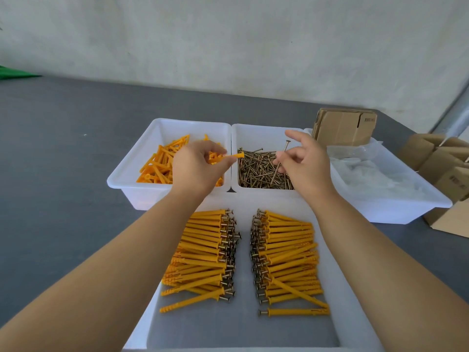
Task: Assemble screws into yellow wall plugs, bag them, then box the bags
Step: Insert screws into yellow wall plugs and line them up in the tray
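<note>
Yellow wall plug (pixel 234 156) in our left hand (pixel 196 168) was pinched between thumb and fingers, its flanged end pointing right toward the other hand, just above the rim between the two back bins. Our right hand (pixel 305 162) pinched a single screw (pixel 280 158) between thumb and forefinger, the remaining fingers spread loosely, with the screw standing tilted, head up, over the heap of loose screws (pixel 258 171). Plug and screw were near each other but apart.

Below the left hand we had the white bin of loose plugs (pixel 157 163), and beside it, touching rim to rim, the white bin (pixel 256 130) that held the screws. To the right stood a third white bin (pixel 396 212) filled with clear plastic bags (pixel 375 176), with a stack of flat cardboard (pixel 344 127) propped at its back end.

Nearest to us lay a large white tray (pixel 243 323) between our forearms, carrying two piles of assembled plugs, the left pile (pixel 203 255) and the right pile (pixel 289 260), their screw heads facing each other across a bare strip. Cardboard boxes (pixel 441 158) sat at the right edge of the grey tabletop (pixel 63 161).
</note>
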Demonstrator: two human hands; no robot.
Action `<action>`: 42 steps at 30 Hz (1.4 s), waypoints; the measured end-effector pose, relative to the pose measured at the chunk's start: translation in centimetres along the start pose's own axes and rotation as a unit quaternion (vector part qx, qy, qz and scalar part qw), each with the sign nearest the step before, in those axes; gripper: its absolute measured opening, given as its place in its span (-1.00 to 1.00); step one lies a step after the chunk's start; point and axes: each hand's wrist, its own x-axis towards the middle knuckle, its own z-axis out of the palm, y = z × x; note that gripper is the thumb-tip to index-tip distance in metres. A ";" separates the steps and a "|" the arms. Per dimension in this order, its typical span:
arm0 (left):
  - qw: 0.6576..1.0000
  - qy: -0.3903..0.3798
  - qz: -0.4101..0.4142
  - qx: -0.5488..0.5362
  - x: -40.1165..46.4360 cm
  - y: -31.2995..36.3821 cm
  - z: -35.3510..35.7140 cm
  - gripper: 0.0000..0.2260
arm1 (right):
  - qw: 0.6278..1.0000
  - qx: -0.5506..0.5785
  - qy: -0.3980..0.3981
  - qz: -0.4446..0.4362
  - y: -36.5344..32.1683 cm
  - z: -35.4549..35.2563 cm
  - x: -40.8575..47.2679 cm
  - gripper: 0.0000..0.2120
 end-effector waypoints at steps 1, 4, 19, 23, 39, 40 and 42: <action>1.000 -0.006 0.003 -0.003 -0.1 0.3 0.0 -0.73 | 1.000 0.006 0.011 -0.004 -0.1 -0.1 0.1 -0.65; 0.999 -0.028 0.023 0.024 -0.3 1.2 0.2 -0.62 | 0.999 0.026 0.036 -0.021 -0.6 -0.1 0.1 -0.70; 0.930 -0.325 0.013 -0.174 -2.5 3.4 1.1 -0.64 | 0.973 0.140 0.159 -0.095 -2.6 0.4 0.0 -0.72; 0.911 -0.375 -0.049 -0.167 -2.9 3.6 1.2 -0.83 | 0.975 0.151 0.142 -0.084 -2.8 0.6 -0.1 -0.73; 0.923 -0.271 -0.018 -0.274 -2.9 4.1 0.7 -0.83 | 0.992 0.123 0.009 -0.035 -3.0 1.3 -1.1 -0.64; 0.919 -0.274 -0.001 -0.283 -2.8 4.1 0.5 -0.86 | 0.991 0.127 0.022 -0.024 -2.7 1.2 -0.9 -0.61; 0.905 -0.305 0.025 -0.296 -2.8 4.1 0.1 -0.92 | 0.990 0.136 0.048 0.003 -2.1 0.8 -0.5 -0.60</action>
